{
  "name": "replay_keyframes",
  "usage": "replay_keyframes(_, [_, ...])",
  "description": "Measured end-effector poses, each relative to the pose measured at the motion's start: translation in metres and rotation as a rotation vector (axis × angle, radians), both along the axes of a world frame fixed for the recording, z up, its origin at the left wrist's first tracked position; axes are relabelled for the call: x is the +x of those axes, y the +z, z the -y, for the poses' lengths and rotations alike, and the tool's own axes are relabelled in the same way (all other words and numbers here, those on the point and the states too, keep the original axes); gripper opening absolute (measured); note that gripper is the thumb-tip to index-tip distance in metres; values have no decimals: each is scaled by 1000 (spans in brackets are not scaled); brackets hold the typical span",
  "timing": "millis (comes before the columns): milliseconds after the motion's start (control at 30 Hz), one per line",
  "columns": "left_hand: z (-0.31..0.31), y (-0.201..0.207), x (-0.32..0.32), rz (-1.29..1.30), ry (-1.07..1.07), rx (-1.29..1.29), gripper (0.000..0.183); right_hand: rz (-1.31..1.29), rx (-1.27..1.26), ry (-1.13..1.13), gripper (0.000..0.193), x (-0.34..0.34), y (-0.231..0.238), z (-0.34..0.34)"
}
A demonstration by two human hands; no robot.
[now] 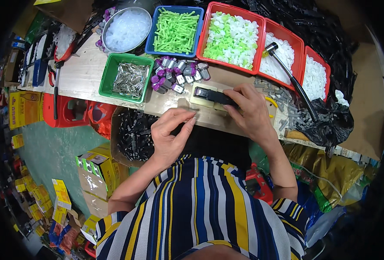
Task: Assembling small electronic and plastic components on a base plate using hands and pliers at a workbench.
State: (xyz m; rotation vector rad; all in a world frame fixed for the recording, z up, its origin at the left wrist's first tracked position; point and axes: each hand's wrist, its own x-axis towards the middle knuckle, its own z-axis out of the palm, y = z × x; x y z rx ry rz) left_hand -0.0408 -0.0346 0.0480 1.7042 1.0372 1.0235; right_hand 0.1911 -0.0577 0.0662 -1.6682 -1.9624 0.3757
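Note:
My right hand [251,112] grips the near end of a long black plastic piece [208,93] between thumb and fingers. The piece lies along a cream-coloured block [199,101] on the workbench. Left of it and slightly nearer to me, my left hand [171,133] is closed in a pinch, thumb against fingertips. Whatever may be between those fingertips is too small to make out. Just beyond the left hand lies a pile of small metal-and-purple parts [169,71]. A green bin [105,86] of small metal pins stands left of that pile.
Along the back are a metal bowl [127,29] of clear pieces, a blue bin [148,43] of green sticks and red bins [206,32] of white and green pieces. A hammer [293,80] leans across the right bins. Grey parts [287,106] lie by a black bag [328,123].

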Motion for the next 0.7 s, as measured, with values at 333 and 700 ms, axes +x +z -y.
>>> replay_keyframes(333, [-7,2,4,-89,-37,141,20,12,-42,-3,35,0,-1,-3])
replay_keyframes(700, [-44,-30,48,-321,-396,805,38,-28,51,44,40,8,-19,-6])
